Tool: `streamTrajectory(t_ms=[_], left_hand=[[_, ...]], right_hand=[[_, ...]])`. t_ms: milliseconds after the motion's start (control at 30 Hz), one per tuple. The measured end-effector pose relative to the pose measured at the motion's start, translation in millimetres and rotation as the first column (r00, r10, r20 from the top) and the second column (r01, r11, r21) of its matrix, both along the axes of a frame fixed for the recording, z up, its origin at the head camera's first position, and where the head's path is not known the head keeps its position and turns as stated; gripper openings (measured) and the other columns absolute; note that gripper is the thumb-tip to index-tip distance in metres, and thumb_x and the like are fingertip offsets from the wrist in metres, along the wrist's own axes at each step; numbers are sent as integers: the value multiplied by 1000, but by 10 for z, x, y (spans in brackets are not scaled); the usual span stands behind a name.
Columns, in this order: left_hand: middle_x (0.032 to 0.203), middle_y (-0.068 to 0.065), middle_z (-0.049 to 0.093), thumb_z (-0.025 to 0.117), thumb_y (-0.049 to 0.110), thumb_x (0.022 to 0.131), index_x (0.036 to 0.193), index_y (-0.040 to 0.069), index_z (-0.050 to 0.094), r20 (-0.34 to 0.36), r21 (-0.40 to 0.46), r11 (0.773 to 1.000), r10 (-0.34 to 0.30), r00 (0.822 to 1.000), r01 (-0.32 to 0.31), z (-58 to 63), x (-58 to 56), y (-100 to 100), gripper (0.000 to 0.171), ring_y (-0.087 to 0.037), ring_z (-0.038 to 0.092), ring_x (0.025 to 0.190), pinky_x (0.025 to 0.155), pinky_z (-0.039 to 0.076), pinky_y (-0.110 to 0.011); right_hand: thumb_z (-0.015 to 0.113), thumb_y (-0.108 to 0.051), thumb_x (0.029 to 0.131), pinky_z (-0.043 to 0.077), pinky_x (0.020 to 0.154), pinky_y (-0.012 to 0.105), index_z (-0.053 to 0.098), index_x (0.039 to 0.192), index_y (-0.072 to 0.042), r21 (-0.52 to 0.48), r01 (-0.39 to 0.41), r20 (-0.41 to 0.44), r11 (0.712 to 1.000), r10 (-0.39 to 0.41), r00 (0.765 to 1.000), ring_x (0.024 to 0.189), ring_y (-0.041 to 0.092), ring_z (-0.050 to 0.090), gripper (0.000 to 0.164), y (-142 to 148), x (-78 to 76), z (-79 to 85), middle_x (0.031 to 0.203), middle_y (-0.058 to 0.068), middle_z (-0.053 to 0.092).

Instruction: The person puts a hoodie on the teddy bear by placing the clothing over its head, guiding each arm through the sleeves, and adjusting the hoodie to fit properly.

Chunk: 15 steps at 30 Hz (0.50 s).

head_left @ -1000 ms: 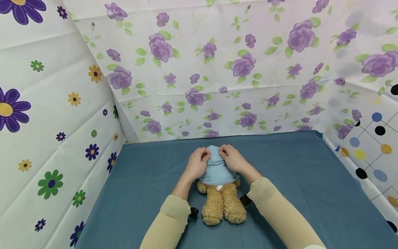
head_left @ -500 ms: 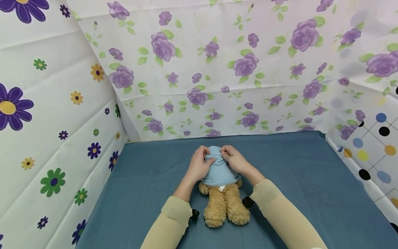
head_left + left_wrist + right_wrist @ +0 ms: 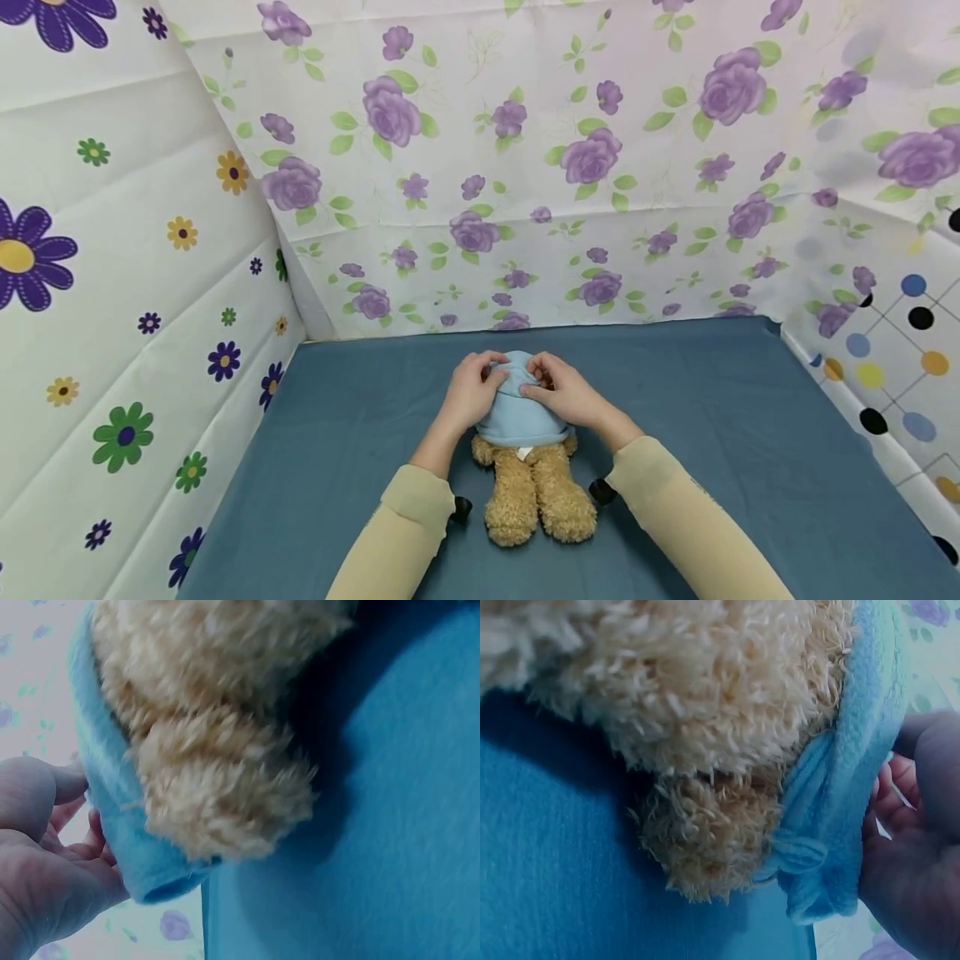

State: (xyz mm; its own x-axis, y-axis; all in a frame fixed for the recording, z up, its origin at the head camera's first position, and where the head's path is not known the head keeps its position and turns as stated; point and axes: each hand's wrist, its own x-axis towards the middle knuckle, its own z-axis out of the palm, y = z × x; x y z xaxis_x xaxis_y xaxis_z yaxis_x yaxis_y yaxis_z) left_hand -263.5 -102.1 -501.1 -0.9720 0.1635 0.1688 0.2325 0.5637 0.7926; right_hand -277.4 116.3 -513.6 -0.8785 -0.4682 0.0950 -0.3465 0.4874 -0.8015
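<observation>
A tan plush teddy bear (image 3: 513, 496) lies on the table, its legs towards me. A light blue garment (image 3: 522, 421) covers its upper body and head, and a small white tag shows below the hem. My left hand (image 3: 469, 392) pinches the upper left of the garment between thumb and fingers. At the upper right, my right hand (image 3: 567, 393) pinches the cloth, thumb stretched across it. In the left wrist view a furry paw (image 3: 225, 791) sticks out beside the cloth edge. The right wrist view has the other paw (image 3: 709, 836) next to bunched cloth (image 3: 806, 851).
A blue-grey cloth covers the table (image 3: 360, 417) under the bear. Behind it hangs a white sheet (image 3: 480, 275) with purple roses. Patterned sheets close off the left and right sides. A dark wrist camera (image 3: 602, 491) sits beside the bear's leg.
My left thumb has drawn back up from the cloth towards the fingers. The right thumb has stretched inward across the garment. The bear stays in nearly the same place.
</observation>
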Motion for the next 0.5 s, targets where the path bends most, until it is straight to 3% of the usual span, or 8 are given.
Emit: streamTrajectory(t_ms=[233, 400, 500], left_hand=[[94, -6, 54, 63, 19, 111, 109, 10, 74, -27, 2, 999, 50, 998, -50, 44, -3, 44, 14, -22, 49, 79, 73, 42, -39], [102, -4, 57, 65, 13, 109, 100, 9, 72, -79, 14, 996, 94, 992, -93, 81, 82, 124, 12, -23, 51, 89, 80, 43, -42], [102, -4, 58, 66, 11, 108, 97, 9, 71, -105, 5, 997, 76, 991, -76, 116, 149, 181, 12, -24, 50, 93, 84, 42, -43]], right_hand=[[74, -30, 105, 42, 71, 39, 59, 102, -15, 64, 137, -105, 988, -130, 986, 76, 20, 50, 21, -119, 51, 19, 91, 4, 54], [74, -24, 105, 41, 69, 38, 58, 97, -14, 113, 199, -141, 973, -183, 973, 71, 19, 48, 20, -183, 100, 61, 85, 4, 53], [72, -20, 105, 39, 66, 38, 57, 94, -14, 127, 228, -147, 965, -209, 967, 67, 20, 46, 19, -201, 124, 94, 81, 5, 51]])
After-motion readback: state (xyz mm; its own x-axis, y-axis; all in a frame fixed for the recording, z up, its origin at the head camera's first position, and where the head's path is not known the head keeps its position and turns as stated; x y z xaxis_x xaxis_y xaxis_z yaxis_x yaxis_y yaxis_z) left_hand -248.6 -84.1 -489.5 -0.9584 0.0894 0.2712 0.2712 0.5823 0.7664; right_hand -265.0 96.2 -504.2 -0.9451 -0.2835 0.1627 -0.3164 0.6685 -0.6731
